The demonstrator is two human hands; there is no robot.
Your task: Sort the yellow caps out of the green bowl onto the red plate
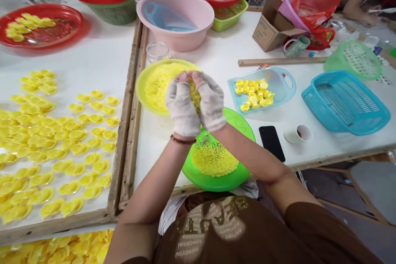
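Note:
My left hand (182, 105) and my right hand (212, 101) wear white fingerless cloth gloves and are cupped together, fingertips meeting. A clump of small yellow granules (194, 97) shows between them. Both hands are above a yellow-green plastic plate (140, 90) heaped with the same granules (162, 84). Nearer my body, a bright green plastic plate (198, 177) holds another heap of yellow granules (215, 159), partly under my forearms. A beaded bracelet (182, 139) circles my left wrist.
Left, a wood-framed white board (93, 70) carries rows of yellow cupped pieces. Right, a pale blue tray (284, 84) holds more. Nearby are a black phone (272, 143), a small white cup (298, 134), a teal basket (345, 103), and a pink basin (175, 20) behind.

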